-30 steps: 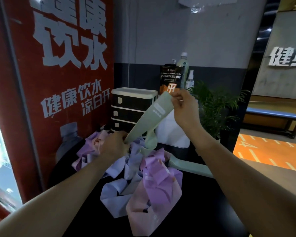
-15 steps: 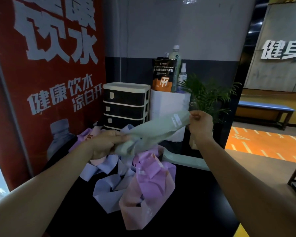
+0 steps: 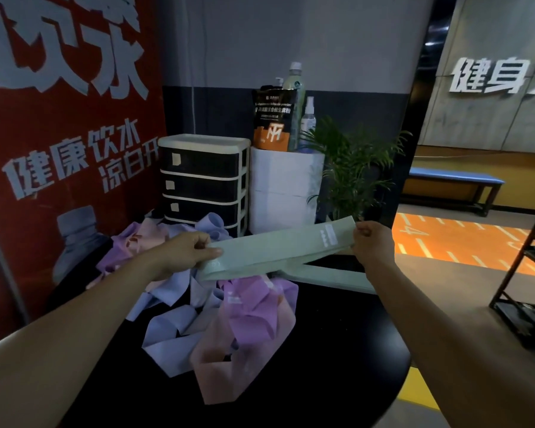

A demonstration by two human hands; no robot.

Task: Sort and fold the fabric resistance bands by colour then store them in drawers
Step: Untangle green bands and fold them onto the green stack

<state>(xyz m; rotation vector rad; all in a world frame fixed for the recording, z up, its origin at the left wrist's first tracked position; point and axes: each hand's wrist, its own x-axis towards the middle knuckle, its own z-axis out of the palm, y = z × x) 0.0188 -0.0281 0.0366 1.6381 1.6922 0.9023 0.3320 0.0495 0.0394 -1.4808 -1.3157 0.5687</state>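
A pale green fabric band is stretched flat and nearly level above the black table. My left hand grips its left end and my right hand pinches its right end near the white label. Below lies a jumble of bands: purple, lilac-blue and pink. A second green band lies flat on the table under the held one. The black drawer unit with a cream frame stands at the back, all drawers closed.
A white box beside the drawers carries a black-and-orange pouch, a bottle and a spray bottle. A potted palm stands to the right. A red poster wall runs along the left; a dark shelf frame stands at right.
The green band went from hanging slanted to being pulled flat and level. My right hand dropped and moved right, my left hand slid to the band's left end.
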